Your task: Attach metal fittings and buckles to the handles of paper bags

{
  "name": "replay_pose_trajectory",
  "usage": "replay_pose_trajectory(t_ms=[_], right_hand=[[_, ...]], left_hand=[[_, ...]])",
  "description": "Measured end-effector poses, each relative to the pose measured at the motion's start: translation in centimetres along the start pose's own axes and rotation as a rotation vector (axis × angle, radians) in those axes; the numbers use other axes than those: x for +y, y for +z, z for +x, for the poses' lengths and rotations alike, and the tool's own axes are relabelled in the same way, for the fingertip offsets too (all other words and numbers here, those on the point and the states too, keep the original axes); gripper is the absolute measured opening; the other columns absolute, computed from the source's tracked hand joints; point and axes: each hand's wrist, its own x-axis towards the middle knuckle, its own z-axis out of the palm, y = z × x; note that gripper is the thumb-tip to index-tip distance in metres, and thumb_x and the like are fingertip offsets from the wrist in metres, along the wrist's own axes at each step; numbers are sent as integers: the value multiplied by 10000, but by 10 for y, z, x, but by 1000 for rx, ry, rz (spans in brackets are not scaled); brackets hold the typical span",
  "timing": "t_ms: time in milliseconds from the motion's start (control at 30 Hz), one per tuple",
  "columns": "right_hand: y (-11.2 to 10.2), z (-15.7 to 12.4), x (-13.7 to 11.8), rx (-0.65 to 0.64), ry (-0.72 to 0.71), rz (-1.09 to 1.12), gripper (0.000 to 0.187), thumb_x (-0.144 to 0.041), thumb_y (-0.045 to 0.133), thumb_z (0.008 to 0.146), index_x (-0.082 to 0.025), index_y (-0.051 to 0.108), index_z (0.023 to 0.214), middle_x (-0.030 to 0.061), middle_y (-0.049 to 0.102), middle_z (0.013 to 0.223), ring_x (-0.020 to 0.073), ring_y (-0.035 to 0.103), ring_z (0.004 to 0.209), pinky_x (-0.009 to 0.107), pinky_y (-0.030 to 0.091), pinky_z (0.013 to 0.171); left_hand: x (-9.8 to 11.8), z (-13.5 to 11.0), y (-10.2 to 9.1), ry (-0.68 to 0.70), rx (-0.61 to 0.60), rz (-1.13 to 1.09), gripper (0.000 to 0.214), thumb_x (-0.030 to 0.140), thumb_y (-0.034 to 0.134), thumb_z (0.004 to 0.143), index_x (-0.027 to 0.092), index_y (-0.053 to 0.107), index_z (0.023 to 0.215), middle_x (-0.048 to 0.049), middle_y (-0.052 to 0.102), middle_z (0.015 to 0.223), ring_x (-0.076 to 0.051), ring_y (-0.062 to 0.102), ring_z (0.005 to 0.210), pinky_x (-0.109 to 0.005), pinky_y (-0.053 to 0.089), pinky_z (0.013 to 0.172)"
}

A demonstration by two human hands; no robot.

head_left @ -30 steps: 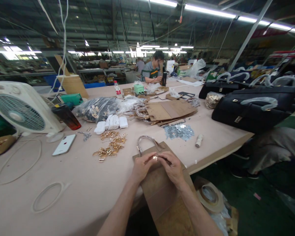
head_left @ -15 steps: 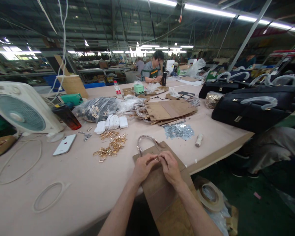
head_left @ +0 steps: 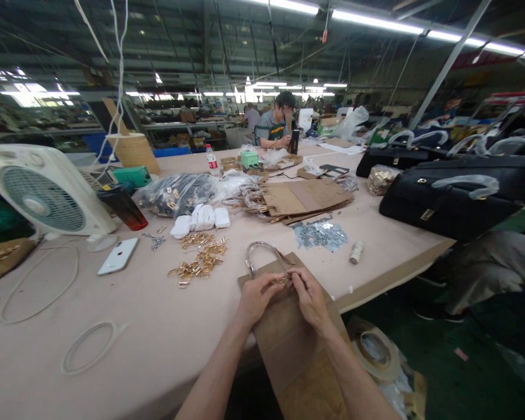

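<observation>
both hands meet over the near edge of the tabletop [head_left: 157, 326], fingers narrowed to a pinch. the left hand [head_left: 256, 297] and the right hand [head_left: 310, 297] each grip a small gold fitting [head_left: 284, 281] between their fingertips, which touch or nearly touch around it. the fitting sits at the top edge of a brown paper-wrapped bag [head_left: 289, 350], which lies on the tabletop and hangs over its near edge toward the person. the bag's arched handle [head_left: 262, 248], wrapped in clear plastic, lies flat just beyond the hands.

to the left of the handle lies a loose pile of gold buckles [head_left: 199, 262], with a white phone [head_left: 118, 255] further left and a white box fan [head_left: 44, 195] behind it. to the right of the handle lies a scatter of silver metal pieces [head_left: 319, 233], with a small white roll [head_left: 355, 252] beside it. behind those lies a stack of flat brown paper bags [head_left: 306, 197]. black handbags [head_left: 459, 192] stand along the right end. a tape roll [head_left: 374, 348] lies on the floor right of the bag. a person [head_left: 275, 125] sits at the far end.
</observation>
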Motion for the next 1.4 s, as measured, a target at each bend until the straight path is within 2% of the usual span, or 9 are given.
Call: replay_pose_trajectory(t_ms=[100, 233, 433, 600, 767, 867, 1167, 1300, 1400], right_hand=[[0, 0, 2, -46, 87, 65, 372, -504, 466, 1058, -218, 683, 1158, 36, 702, 870, 194, 658, 756, 308, 550, 715], [-1, 2, -1, -161, 106, 54, 453, -538, 440, 1061, -206, 703, 1222, 37, 704, 812, 199, 658, 731, 305, 546, 689], [-3, 5, -10, -268, 94, 35, 410, -497, 493, 1048, -219, 713, 1254, 22, 700, 784, 186, 653, 711, 294, 546, 687], [-1, 4, -9, -255, 128, 73, 374, -468, 605, 994, -223, 691, 1263, 41, 748, 927, 182, 689, 745, 300, 585, 704], [4, 4, -3, -201, 142, 65, 392, -462, 683, 944, -217, 682, 1250, 89, 766, 1052, 239, 745, 914, 357, 626, 811], [7, 2, -2, -170, 134, 6, 426, -471, 717, 917, -204, 677, 1247, 101, 765, 1058, 251, 750, 919, 376, 624, 849], [10, -5, 24, -211, 23, -293, 492, -573, 651, 914, -219, 663, 1256, 79, 741, 1021, 211, 708, 773, 327, 602, 731], [13, -4, 24, -122, -82, -478, 462, -571, 580, 933, -230, 681, 1227, 76, 710, 1035, 208, 682, 756, 336, 571, 716], [14, -4, 21, -130, -156, -554, 459, -555, 564, 941, -228, 673, 1244, 72, 687, 999, 223, 676, 807, 355, 553, 767]], left_hand=[[2, 2, -1, 61, 34, 1, 218, 303, 682, 954, 272, 780, 1147, -59, 713, 1312, -235, 662, 1222, -426, 503, 1123], [3, 3, -2, 111, 99, -4, 210, 317, 710, 936, 265, 796, 1120, -88, 706, 1225, -223, 678, 1122, -388, 567, 1011], [-1, 3, -1, 140, 27, -70, 228, 269, 659, 968, 249, 772, 1165, -76, 752, 1145, -208, 701, 1063, -358, 584, 958], [-3, 0, 0, 44, 45, -78, 360, 171, 644, 924, 236, 693, 1274, -67, 746, 1198, -201, 715, 1051, -381, 588, 990], [-1, 0, 0, 45, 81, -90, 467, 88, 589, 876, 222, 632, 1321, -84, 715, 1222, -188, 716, 1032, -362, 605, 966], [0, -1, 0, 43, 117, -88, 480, 69, 570, 878, 221, 608, 1332, -79, 709, 1223, -173, 722, 1004, -348, 607, 956], [4, -14, -8, 64, 360, 124, 446, 27, 544, 861, 221, 652, 1246, -57, 731, 1133, -171, 715, 960, -326, 608, 901], [3, -19, -17, 1, 536, 119, 370, 69, 546, 906, 216, 661, 1226, -68, 735, 1116, -175, 714, 969, -330, 610, 898], [2, -24, -25, -75, 671, 77, 343, 64, 557, 898, 204, 677, 1188, -72, 742, 1111, -170, 717, 950, -320, 607, 878]])
